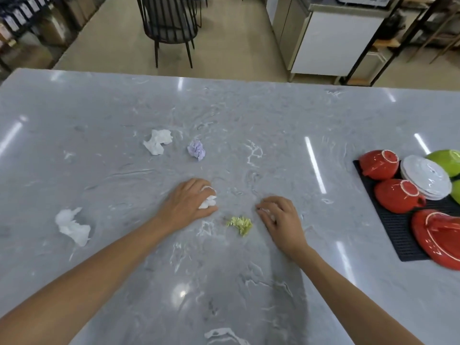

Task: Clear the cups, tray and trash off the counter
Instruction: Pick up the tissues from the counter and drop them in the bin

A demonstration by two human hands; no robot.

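Crumpled paper lies scattered on the grey marble counter (249, 115). My left hand (189, 202) is closed around a white paper wad (208, 200) near the middle. My right hand (281, 220) rests curled on the counter with a bit of white paper (267, 212) under its fingertips. A yellow-green paper scrap (241, 224) lies between the two hands. Farther off sit a lilac paper ball (197, 150) and a white tissue (158, 141). Another white tissue (72, 226) lies at the left. Upturned red cups (379, 165) sit on a black tray (398, 227) at the right.
The tray also holds a stack of white saucers (425, 176), green cups (445, 160) and a red plate (438, 237). Beyond the counter's far edge stand a black chair (169, 23) and a metal cabinet (328, 36). Shelves line the left wall.
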